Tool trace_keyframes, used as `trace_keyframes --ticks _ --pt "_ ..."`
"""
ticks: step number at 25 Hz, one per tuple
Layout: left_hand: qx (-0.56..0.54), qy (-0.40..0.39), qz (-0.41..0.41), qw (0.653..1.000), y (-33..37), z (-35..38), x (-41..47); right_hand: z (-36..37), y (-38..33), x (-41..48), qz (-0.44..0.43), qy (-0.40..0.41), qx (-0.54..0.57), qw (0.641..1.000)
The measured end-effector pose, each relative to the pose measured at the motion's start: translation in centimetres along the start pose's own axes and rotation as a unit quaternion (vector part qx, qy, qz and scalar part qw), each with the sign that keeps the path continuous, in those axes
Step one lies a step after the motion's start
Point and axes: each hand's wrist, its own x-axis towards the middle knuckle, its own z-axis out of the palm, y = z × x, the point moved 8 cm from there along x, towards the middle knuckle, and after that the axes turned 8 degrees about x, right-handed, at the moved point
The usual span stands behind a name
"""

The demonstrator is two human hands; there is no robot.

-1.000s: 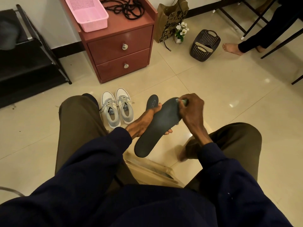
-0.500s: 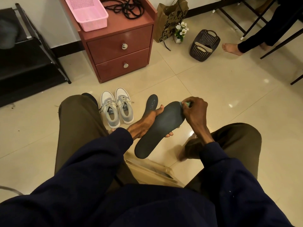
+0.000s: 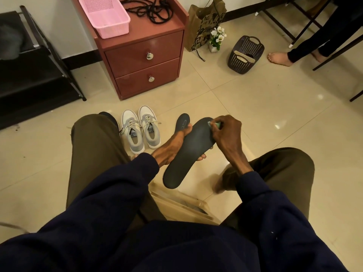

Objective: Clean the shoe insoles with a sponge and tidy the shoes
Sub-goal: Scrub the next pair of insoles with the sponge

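My left hand [image 3: 172,146] holds a dark grey insole [image 3: 188,152] from underneath, thumb on its left edge, between my knees. My right hand [image 3: 225,134] grips a small green sponge [image 3: 214,124] and presses it on the insole's toe end. Most of the sponge is hidden by the fingers. A second dark insole [image 3: 182,120] lies on the floor just beyond the left thumb. A pair of grey and white sneakers [image 3: 140,128] stands side by side on the tiles to the left, toes pointing away from me.
A red two-drawer cabinet [image 3: 145,61] stands ahead with a pink basket [image 3: 105,16] and black cords on top. A black rack [image 3: 29,65] is at left. A paper bag, small flowers, a dark basket [image 3: 245,54] and another person's bare foot [image 3: 279,58] are at right.
My right hand with the sponge has shifted a little along the toe end of the insole, first outward, then back. The left hand keeps the insole almost still.
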Motion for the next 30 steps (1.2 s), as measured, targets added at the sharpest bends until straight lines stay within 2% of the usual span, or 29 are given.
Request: trace_keyframes --ticks 2,3,4,6,8,9,11,13,15,17,20,21,23,25,27,28,30 --pt "0.015 -0.019 0.007 1.0 0.7 0.9 -0.9 -0.5 1.0 -0.2 0.028 0.018 0.005 0.999" --pt "0.007 -0.004 0.006 1.0 0.7 0.8 -1.2 -0.3 0.4 -0.6 0.017 0.011 0.018 1.0" --pt "0.002 -0.005 0.005 1.0 0.8 0.7 -1.3 0.4 -0.8 -1.3 -0.011 -0.01 0.031 0.999" --pt "0.007 0.04 0.025 0.999 1.2 -0.6 -1.2 2.5 -3.8 -3.3 -0.088 -0.097 0.052 0.99" --pt "0.021 0.077 0.045 0.996 1.9 -1.6 -1.4 4.5 -5.7 -5.0 -0.177 -0.176 0.018 0.968" --pt "0.016 0.078 0.047 0.996 2.0 -1.6 -1.3 4.7 -5.6 -4.9 -0.202 -0.184 0.003 0.962" --pt "-0.02 0.05 0.028 0.998 1.8 -0.8 -1.3 3.4 -3.9 -3.0 -0.192 -0.125 -0.015 0.973" --pt "-0.032 0.004 0.015 0.999 1.5 -0.1 -0.9 0.9 -1.3 -0.9 -0.123 -0.03 -0.033 0.991" --pt "-0.019 -0.005 0.016 1.0 1.2 0.1 -0.7 -0.6 0.3 -0.6 -0.072 0.021 -0.022 0.997" --pt "-0.028 0.008 0.01 1.0 1.1 -0.3 -0.6 0.6 -0.9 -1.8 -0.093 -0.026 0.01 0.995" --pt "-0.004 0.059 0.044 0.997 1.9 -1.8 -0.7 4.3 -4.9 -5.1 -0.201 -0.18 0.009 0.963" --pt "-0.005 0.067 0.053 0.996 2.2 -2.0 -0.7 4.5 -5.4 -5.3 -0.229 -0.189 -0.008 0.955" --pt "-0.033 0.039 0.041 0.998 2.1 -1.3 -0.8 3.4 -4.6 -3.8 -0.231 -0.126 -0.036 0.964" --pt "-0.044 -0.008 0.03 0.999 1.9 -0.2 -0.7 1.1 -2.0 -1.4 -0.164 -0.037 -0.059 0.984" --pt "-0.031 -0.012 0.029 0.999 1.6 0.0 -0.8 -0.1 -0.3 -0.8 -0.107 0.005 -0.05 0.993" --pt "-0.03 -0.004 0.023 0.999 1.5 -0.2 -0.7 0.2 -0.6 -1.1 -0.105 -0.007 -0.027 0.994" --pt "-0.025 0.033 0.032 0.999 1.7 -1.1 -0.5 2.3 -2.9 -2.8 -0.154 -0.1 0.014 0.983"
